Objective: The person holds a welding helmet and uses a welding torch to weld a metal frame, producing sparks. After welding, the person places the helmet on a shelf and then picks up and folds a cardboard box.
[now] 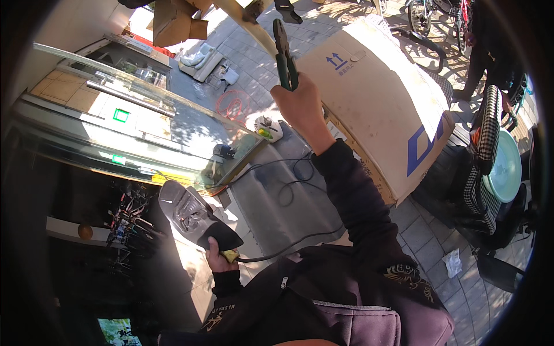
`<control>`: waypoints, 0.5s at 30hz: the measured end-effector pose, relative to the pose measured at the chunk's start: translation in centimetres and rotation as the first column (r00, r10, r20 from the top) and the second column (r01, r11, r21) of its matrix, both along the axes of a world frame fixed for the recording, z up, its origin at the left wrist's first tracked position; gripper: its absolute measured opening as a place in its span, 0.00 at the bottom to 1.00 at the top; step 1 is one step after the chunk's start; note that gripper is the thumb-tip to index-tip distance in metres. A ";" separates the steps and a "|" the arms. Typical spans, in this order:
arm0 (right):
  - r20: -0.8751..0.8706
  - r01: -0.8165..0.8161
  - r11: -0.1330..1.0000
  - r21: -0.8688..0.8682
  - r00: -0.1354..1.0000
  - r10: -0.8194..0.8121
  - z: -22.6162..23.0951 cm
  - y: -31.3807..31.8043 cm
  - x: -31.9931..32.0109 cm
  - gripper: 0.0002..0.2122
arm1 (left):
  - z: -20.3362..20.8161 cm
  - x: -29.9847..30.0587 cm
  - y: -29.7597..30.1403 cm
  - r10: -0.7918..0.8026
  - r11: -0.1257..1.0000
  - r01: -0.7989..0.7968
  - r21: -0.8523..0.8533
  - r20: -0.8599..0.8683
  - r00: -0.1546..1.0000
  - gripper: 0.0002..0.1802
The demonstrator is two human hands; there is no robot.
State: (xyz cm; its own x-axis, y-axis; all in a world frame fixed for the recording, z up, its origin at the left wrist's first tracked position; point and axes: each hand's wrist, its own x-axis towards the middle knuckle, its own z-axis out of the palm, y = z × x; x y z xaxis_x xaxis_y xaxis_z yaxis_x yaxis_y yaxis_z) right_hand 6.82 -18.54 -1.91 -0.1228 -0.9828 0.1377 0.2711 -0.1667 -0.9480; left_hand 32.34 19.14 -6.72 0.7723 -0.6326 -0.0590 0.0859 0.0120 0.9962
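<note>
Raised in front of me, my right hand [300,106] grips a pair of pliers [281,52] by the dark green handles. The metal jaws point up and away from me. Lower and to the left, my left hand [220,256] holds what looks like a vehicle lamp [193,216], with a clear lens and a dark base. A yellow piece [230,255] shows at the same hand, and a black cable [283,251] runs from it to the right. How the yellow piece meets the lamp cannot be made out.
A grey plastic bin [283,196] stands before me with a thin cable across it. Right of it is a large cardboard box [375,98]. A glass panel [190,109] spans the left. Farther right are a pale green basin [505,164], bicycles [421,17] and another person [487,52].
</note>
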 end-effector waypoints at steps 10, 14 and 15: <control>0.164 -0.108 0.990 -0.093 0.979 0.122 1.1 1.7 -0.8 0.28 | -1.0 -0.1 1.5 -0.074 0.994 0.069 -0.088 -0.054 0.996 0.22; 0.138 -0.106 0.992 -0.062 0.984 0.114 2.1 1.2 0.8 0.30 | -0.8 0.4 1.7 -0.074 0.994 0.067 -0.089 -0.082 0.994 0.22; 0.063 -0.130 0.988 -0.083 0.989 0.136 2.1 1.0 0.9 0.30 | -1.0 0.4 1.6 -0.050 0.993 0.042 -0.107 -0.071 0.996 0.23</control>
